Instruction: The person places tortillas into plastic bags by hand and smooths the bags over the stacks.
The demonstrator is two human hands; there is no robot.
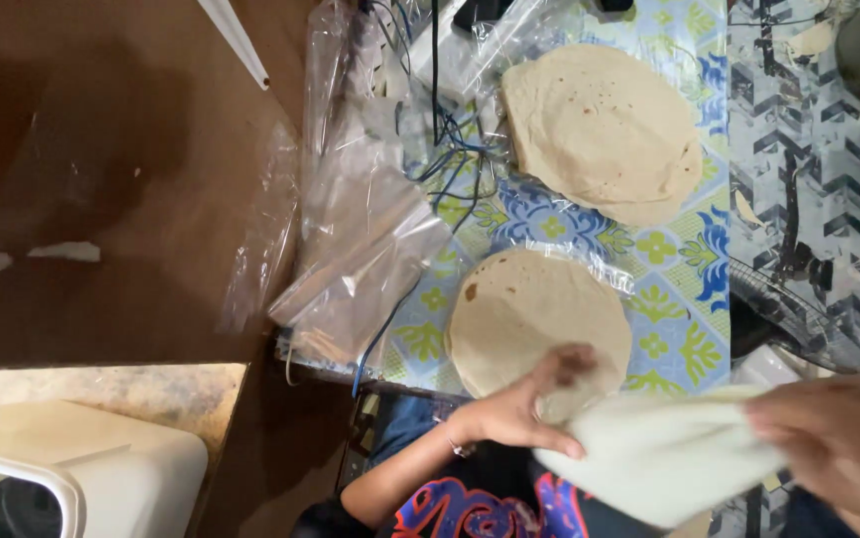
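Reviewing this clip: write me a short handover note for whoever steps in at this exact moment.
Left hand: fingers pinch one edge of a pale flatbread, held in the air.
Right hand: grips the opposite edge of the same flatbread.
Things: near stack of flatbreads lies on the patterned table, just past the left hand. Far stack sits beyond it, apart. Clear plastic bags lie at the table's left edge.
Done: two stacks lie on the table.
Left: the held flatbread is not yet set down. I cannot tell which stack it belongs to.
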